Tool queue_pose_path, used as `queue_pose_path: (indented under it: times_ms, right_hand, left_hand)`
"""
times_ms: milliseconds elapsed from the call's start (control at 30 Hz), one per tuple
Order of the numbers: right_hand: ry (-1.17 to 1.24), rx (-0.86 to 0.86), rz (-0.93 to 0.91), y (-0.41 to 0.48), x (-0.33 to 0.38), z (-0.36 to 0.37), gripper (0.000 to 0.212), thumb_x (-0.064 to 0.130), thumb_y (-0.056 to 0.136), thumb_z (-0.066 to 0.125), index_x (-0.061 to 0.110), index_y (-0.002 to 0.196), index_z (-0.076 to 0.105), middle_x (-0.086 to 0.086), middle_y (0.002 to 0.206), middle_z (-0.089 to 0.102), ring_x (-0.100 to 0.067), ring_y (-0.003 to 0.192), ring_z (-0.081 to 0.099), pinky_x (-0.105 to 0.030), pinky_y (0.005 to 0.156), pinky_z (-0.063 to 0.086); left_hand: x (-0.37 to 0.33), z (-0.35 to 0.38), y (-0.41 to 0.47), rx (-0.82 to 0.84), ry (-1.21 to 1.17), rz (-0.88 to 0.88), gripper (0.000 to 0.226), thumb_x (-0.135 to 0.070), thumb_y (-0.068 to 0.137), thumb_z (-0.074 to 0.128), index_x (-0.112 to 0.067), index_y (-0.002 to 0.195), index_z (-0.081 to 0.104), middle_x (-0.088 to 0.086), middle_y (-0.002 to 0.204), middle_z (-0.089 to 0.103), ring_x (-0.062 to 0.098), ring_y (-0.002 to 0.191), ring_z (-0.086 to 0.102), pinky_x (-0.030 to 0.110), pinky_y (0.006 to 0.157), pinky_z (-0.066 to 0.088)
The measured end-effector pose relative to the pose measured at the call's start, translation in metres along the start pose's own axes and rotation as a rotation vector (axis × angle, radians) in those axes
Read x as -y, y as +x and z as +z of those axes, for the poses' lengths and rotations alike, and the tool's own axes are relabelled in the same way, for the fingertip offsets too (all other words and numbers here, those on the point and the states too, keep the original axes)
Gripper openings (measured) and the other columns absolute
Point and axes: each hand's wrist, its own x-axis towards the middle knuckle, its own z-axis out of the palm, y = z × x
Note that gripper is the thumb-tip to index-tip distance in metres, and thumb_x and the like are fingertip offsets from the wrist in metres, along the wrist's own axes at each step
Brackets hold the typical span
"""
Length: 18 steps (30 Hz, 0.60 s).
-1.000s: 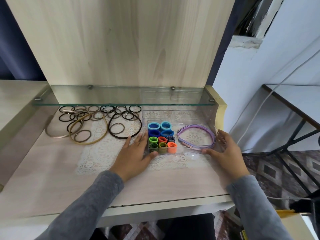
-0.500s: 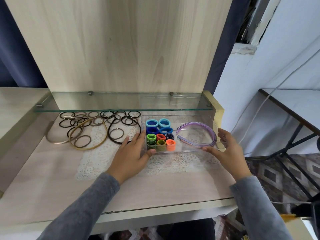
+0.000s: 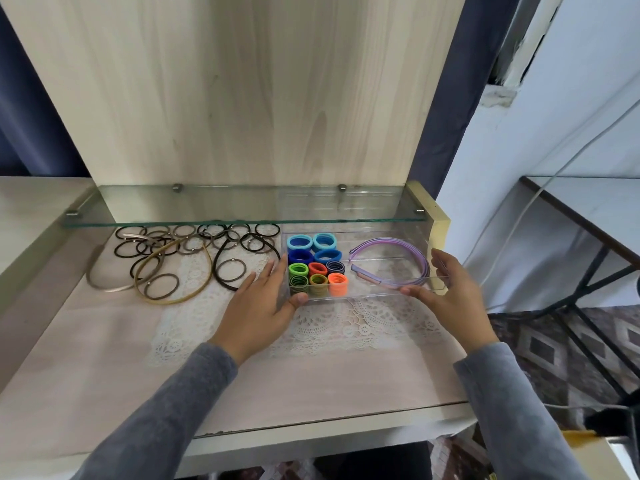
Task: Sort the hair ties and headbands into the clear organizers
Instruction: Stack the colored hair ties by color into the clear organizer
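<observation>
A clear organizer (image 3: 367, 295) sits on the desk under the glass shelf. Its left part holds coloured hair ties (image 3: 317, 263) in blue, green, red and orange. Its right part holds purple headbands (image 3: 420, 258). My left hand (image 3: 263, 303) grips the organizer's left end, thumb on the front corner. My right hand (image 3: 450, 292) grips its right end. To the left lie loose black and brown hair ties (image 3: 194, 237), a gold headband (image 3: 194, 292), a silver headband (image 3: 104, 285) and a dark headband (image 3: 221, 271).
A glass shelf (image 3: 242, 206) overhangs the back of the desk, with a second clear organizer (image 3: 343, 199) on it. A lace mat (image 3: 346, 323) lies under the organizer. A wooden back panel rises behind. A white cable and a dark-edged table stand at the right.
Both hands have slid the organizer away from me, toward the back of the desk and partly under the glass shelf. The loose ties and headbands have not moved.
</observation>
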Motion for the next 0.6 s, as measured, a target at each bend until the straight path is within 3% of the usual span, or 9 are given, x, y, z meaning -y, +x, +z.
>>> queue_pose_path:
  times_ms: [67,133,233,333,433,600]
  right_hand:
    - [-0.001,-0.002,-0.008,0.004,0.001,0.002,0.093,0.035,0.062,0.086,0.015,0.141,0.042,-0.001,0.139,0.051,-0.012,0.124,0.046,-0.023,0.101,0.033]
    - [-0.003,-0.017,-0.009,0.009,0.001,0.006,0.092,0.035,0.062,0.087,0.014,0.140,0.043,-0.002,0.137,0.052,-0.006,0.117,0.045,-0.023,0.100,0.034]
    - [-0.031,-0.065,-0.005,0.017,-0.001,0.014,0.092,0.042,0.061,0.086,0.013,0.138,0.044,-0.003,0.135,0.054,-0.010,0.118,0.048,-0.025,0.099,0.037]
    - [-0.041,-0.132,0.005,0.025,-0.004,0.023,0.090,0.044,0.063,0.086,0.012,0.136,0.044,-0.004,0.132,0.055,-0.017,0.121,0.051,-0.025,0.097,0.038]
    - [-0.059,-0.211,0.001,0.031,-0.002,0.034,0.083,0.038,0.067,0.085,0.008,0.133,0.044,-0.007,0.131,0.051,-0.020,0.120,0.048,-0.023,0.095,0.035]
    - [-0.095,-0.381,0.000,0.035,0.003,0.055,0.083,0.042,0.065,0.084,0.001,0.126,0.046,-0.014,0.123,0.047,-0.024,0.112,0.043,-0.031,0.097,0.038]
  left_hand:
    - [0.003,0.000,0.005,-0.013,-0.003,-0.011,0.077,-0.059,0.099,0.034,-0.026,0.159,-0.001,-0.002,0.166,0.009,0.015,0.152,0.009,0.026,0.119,0.004]
    - [0.009,0.003,0.011,-0.049,-0.045,-0.012,0.078,-0.063,0.097,0.035,-0.028,0.160,0.006,-0.002,0.165,0.019,0.016,0.151,0.020,0.035,0.123,0.017]
    - [0.012,0.007,0.018,-0.130,-0.155,-0.042,0.078,-0.071,0.090,0.036,-0.033,0.157,0.022,-0.007,0.155,0.042,0.016,0.140,0.042,0.045,0.110,0.042]
    - [0.006,0.011,0.023,-0.266,-0.250,-0.077,0.063,-0.054,0.093,0.056,-0.026,0.148,0.043,-0.010,0.143,0.053,0.011,0.128,0.050,0.034,0.101,0.046]
    - [0.004,0.015,0.031,-0.375,-0.386,-0.135,0.042,-0.046,0.089,0.067,-0.025,0.123,0.058,-0.013,0.123,0.061,0.006,0.111,0.054,0.027,0.091,0.047]
    - [0.007,0.024,0.046,-0.497,-0.517,-0.200,0.029,-0.037,0.084,0.076,-0.021,0.092,0.053,-0.007,0.093,0.059,0.009,0.090,0.056,0.024,0.077,0.046]
